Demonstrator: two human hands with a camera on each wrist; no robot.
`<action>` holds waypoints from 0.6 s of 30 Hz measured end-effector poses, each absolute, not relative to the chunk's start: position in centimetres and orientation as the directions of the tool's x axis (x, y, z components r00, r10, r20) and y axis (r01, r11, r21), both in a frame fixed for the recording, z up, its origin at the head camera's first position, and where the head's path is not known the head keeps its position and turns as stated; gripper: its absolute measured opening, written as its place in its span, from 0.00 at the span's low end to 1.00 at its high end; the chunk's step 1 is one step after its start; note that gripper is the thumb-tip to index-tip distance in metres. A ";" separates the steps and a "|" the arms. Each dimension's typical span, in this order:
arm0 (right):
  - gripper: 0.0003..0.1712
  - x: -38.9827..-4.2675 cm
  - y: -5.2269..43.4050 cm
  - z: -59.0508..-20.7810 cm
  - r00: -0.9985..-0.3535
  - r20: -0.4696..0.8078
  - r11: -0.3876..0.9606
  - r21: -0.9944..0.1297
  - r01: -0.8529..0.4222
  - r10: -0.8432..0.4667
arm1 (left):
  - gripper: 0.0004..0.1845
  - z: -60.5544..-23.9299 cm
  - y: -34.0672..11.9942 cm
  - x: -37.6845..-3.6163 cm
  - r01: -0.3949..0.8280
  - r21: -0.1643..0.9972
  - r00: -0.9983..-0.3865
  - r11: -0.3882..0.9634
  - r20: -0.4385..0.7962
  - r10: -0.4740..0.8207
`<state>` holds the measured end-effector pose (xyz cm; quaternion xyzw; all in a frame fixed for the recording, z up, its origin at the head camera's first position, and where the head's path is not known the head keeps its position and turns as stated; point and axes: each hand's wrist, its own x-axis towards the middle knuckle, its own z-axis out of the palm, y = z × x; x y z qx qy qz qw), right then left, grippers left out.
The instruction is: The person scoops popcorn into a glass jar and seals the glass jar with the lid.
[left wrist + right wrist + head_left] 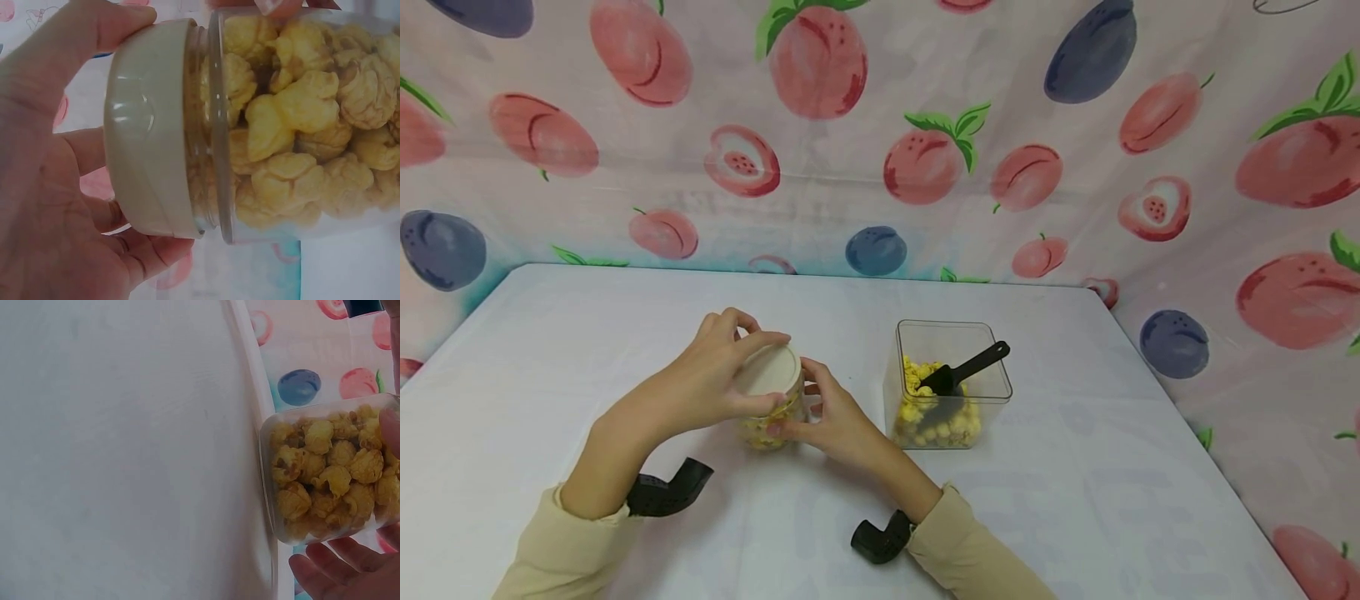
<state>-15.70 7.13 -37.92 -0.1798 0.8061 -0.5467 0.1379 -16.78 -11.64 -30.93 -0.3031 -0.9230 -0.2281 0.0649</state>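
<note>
A clear jar of yellow popcorn (300,125) stands upright on the white table. On its mouth sits a cream lid (150,125), with a bit of the threaded neck showing below the lid's rim. My left hand (711,379) grips this lid from above, thumb on one side and fingers on the other. Lower down, my right hand (846,425) holds the jar's body, its thumb toward me and its fingers round the far side. In the right wrist view, popcorn (331,475) shows through the jar's wall.
To the right of the jar stands a clear square container (992,412) with popcorn inside. A black scoop (973,365) leans in it, its handle over the right rim. Behind the white table (1105,500) hangs a fruit-print cloth (820,183).
</note>
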 end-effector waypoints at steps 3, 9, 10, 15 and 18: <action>0.47 -15.7 7.1 -38.0 -0.897 -0.020 0.343 -0.928 -0.148 -0.443 | 0.28 -30.9 -11.8 -16.8 0.583 0.411 -0.811 0.701 0.232 0.537; 0.46 -15.7 7.2 -38.0 -0.896 -0.006 0.344 -0.925 -0.164 -0.444 | 0.29 -30.8 -12.2 -16.9 0.578 0.488 -0.804 0.653 0.204 0.559; 0.46 -15.7 7.2 -38.0 -0.897 -0.005 0.345 -0.924 -0.165 -0.443 | 0.29 -30.8 -12.3 -16.9 0.578 0.500 -0.802 0.645 0.201 0.563; 0.45 -15.8 7.2 -38.0 -0.900 -0.002 0.356 -0.919 -0.171 -0.436 | 0.28 -30.8 -12.7 -17.0 0.577 0.555 -0.787 0.599 0.185 0.588; 0.45 -15.8 7.2 -37.9 -0.900 0.004 0.361 -0.916 -0.178 -0.435 | 0.29 -30.9 -13.0 -17.1 0.567 0.595 -0.781 0.569 0.167 0.602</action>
